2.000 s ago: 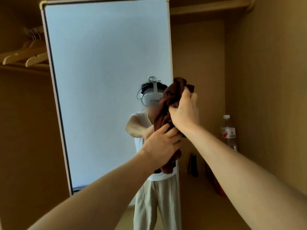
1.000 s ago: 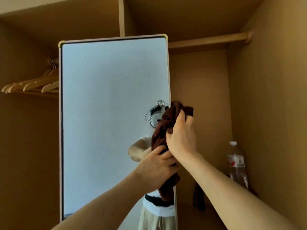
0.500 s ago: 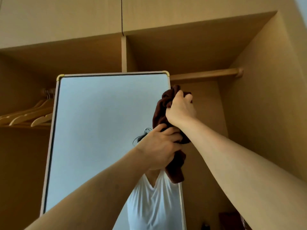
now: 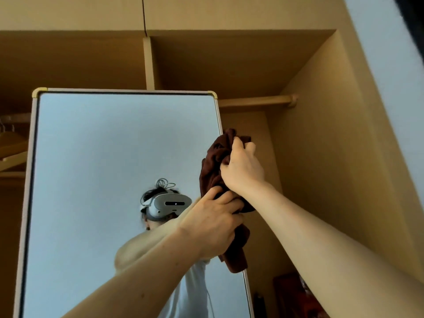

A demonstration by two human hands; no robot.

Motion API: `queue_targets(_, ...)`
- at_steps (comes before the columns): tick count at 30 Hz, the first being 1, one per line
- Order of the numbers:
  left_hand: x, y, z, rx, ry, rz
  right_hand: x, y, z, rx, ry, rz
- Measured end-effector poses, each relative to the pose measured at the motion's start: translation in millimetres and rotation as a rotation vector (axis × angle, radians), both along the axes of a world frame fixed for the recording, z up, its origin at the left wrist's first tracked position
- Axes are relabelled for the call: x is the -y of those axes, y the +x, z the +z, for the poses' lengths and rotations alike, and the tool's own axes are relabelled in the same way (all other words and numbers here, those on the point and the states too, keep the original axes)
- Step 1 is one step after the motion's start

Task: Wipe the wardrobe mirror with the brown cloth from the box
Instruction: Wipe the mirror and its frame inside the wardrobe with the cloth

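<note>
The brown cloth [image 4: 213, 161], bunched, sits at the right edge of the mirror [image 4: 103, 157], perhaps touching the glass; the right hand [image 4: 243, 166] clenches its top, the left hand [image 4: 213, 223] its middle. So wadded, it could slip off the frame. Both hands are higher than two seconds ago.

wardrobe [image 4: 224, 65]: tan wood panels, shadowed inside | top: shelf bay split by upright divider [image 4: 149, 63] | right bay: wooden rail [image 4: 254, 102] meeting side panel [image 4: 332, 161] | left edge: pale wooden hangers [image 4: 12, 144] | far right: pale wall [image 4: 390, 72] | light: soft, warm
</note>
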State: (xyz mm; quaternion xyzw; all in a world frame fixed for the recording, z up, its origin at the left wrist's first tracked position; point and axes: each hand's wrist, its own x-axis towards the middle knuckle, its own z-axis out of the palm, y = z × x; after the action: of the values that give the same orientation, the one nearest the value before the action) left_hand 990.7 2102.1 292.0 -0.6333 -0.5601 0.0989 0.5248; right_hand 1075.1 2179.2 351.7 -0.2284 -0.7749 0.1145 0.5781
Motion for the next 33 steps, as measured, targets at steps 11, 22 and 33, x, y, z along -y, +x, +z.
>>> queue_targets(11, 3.4, -10.2, 11.3, -0.066, -0.107, -0.056, 7.2, 3.5, 6.3, 0.143, -0.078, -0.076)
queue_targets(22, -3.3, 1.0, 73.1, -0.025, 0.098, -0.02, -9.7, -8.8, 81.1, -0.051, 0.063, 0.007)
queue_targets(33, -3.9, -1.0, 53.0, -0.059, 0.02, 0.009, -18.7, -9.9, 48.6, -0.089, 0.173, 0.011)
